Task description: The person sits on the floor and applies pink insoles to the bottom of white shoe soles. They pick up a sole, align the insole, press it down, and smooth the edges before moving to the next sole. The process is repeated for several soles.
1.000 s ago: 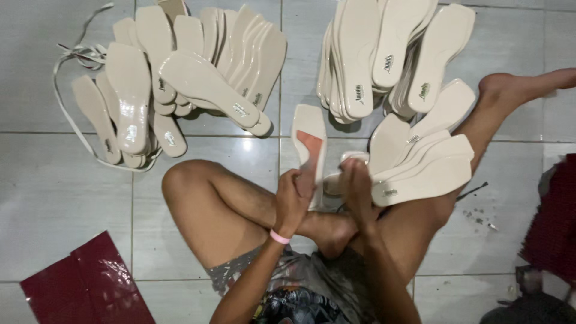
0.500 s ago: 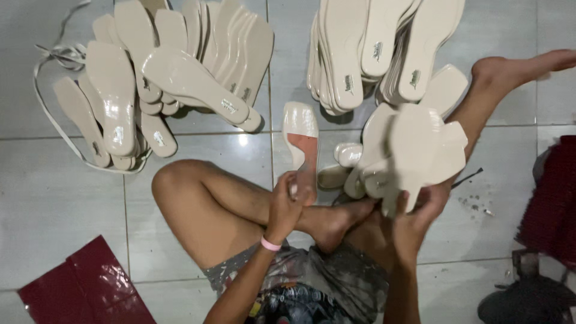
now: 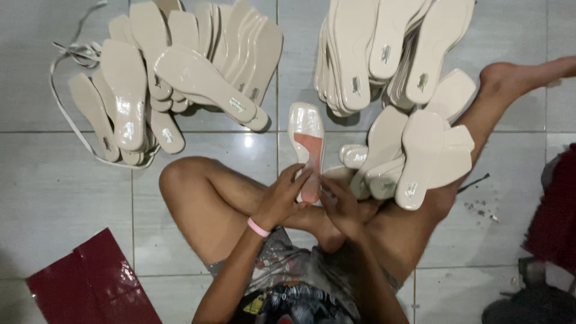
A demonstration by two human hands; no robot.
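1. Spreading across the whole frame, the grey tiled floor [image 3: 54, 198] carries everything else.
2. Sitting cross-legged at the centre bottom, the person has one knee [image 3: 180, 177] bent toward the left and the other leg stretched to the upper right.
3. Upper right, a big heap of cream insoles [image 3: 384, 54] leans down onto that leg.
4. Upper left, a second fanned pile of insoles [image 3: 180, 66] lies on the tiles, ringed by a pale strap [image 3: 66, 117].
5. Lower left, a dark red glossy bag [image 3: 90, 282] lies flat.
6. At the centre, a single insole [image 3: 307, 141] with a reddish heel patch points up the frame.
7. The left hand [image 3: 282, 198], with a pink wristband, closes its fingers on that insole's lower end.
8. The right hand [image 3: 342, 207] touches the same end; how firmly it grips cannot be told.
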